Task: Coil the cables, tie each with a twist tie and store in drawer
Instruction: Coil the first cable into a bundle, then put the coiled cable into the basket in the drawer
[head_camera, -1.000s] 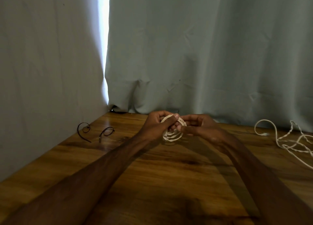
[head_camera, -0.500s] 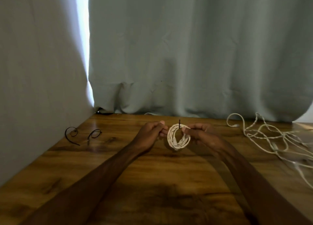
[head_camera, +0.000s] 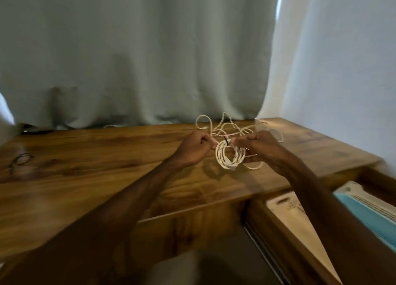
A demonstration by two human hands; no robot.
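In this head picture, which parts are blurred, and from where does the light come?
Head view: motion blur smears the twist ties at the left edge and the open drawer at lower right; the coiled cable is sharper. Head view: daylight enters through the curtain gap at upper right, and the tabletop has a soft sheen.

Desk [head_camera: 107,152]: brown wooden top with dark grain streaks. A tangle of loose white cables [head_camera: 227,128] lies on it near the back edge, right of centre. Dark twist ties [head_camera: 20,159] lie at the far left, well apart from the cables
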